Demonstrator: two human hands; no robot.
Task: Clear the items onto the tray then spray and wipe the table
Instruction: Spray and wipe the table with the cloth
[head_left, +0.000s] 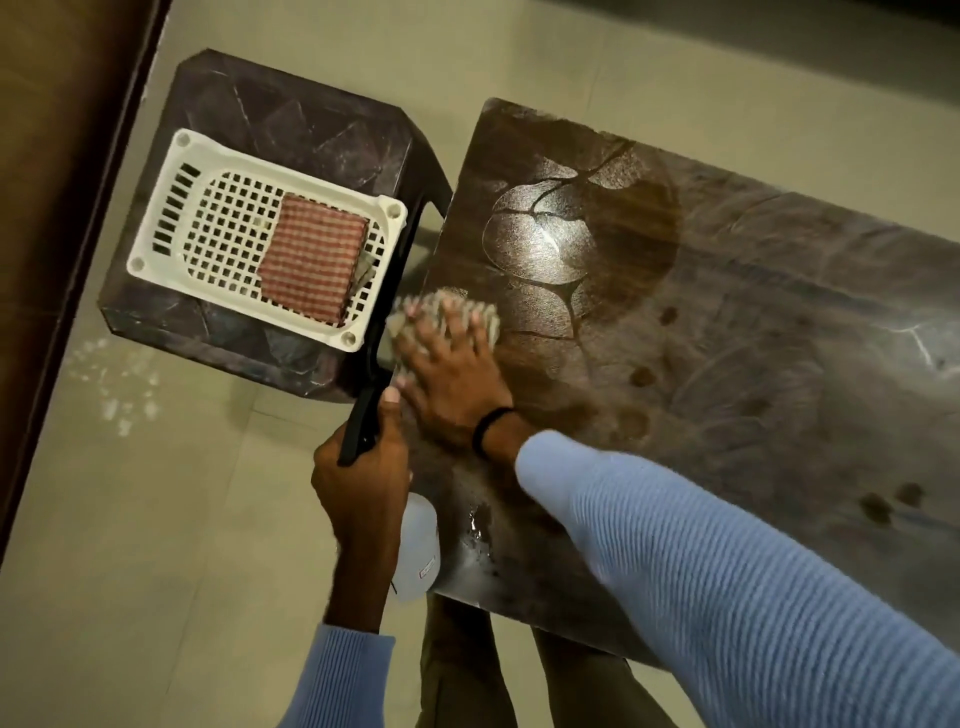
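My right hand (449, 374) presses flat on a pale checked cloth (480, 309) at the near-left edge of the dark wooden table (727, 322). The tabletop shows wet spray patches and droplets. My left hand (358, 483) grips a spray bottle by its black trigger head (361, 421); its white body (415, 545) hangs below my hand, beside the table's left edge. A white perforated tray (208, 171) sits on a dark stool (291, 119) to the left, holding a folded red checked cloth (311, 254).
Beige floor tiles (156, 519) surround the table and stool. A brown wooden wall or door frame (57, 156) runs along the left. My legs (457, 670) stand close to the table's near corner.
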